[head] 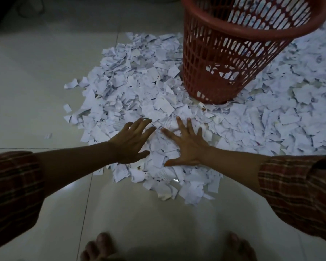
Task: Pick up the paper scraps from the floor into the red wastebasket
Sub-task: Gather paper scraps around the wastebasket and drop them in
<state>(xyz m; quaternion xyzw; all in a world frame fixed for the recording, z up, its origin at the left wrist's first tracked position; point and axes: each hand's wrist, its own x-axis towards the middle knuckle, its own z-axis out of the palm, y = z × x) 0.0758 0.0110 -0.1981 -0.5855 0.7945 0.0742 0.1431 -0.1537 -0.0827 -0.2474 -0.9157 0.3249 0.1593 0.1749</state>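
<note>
Paper scraps (158, 95): a big pile of torn white bits lies on the floor, across the middle and right of the frame. Some have writing on them.

Red wastebasket (224, 59): it stands in the upper right, right in the pile, with scraps all round its foot. It has holes in its sides, and a few white bits show through them low down, so I think only a little paper is inside yet.

Left hand (132, 142): it sits low in the middle of the frame, fingers spread wide and flat over the near part of the pile. It holds nothing.

Right hand (188, 144): it is just beside the left hand, also spread wide with straight fingers on the scraps. It holds nothing too.

Why the hands are like this: two wide hands side by side can push lots of scraps together, so I think a big scoop comes next.

Floor (45, 91): pale shiny tiles, bare at the left and bottom.

Sleeves (297, 185): checked red cloth, pushed up the arms, likely to keep clear of the paper.

Feet (100, 247): bare toes show at the bottom edge.

How far along: almost all the paper is on the floor.
</note>
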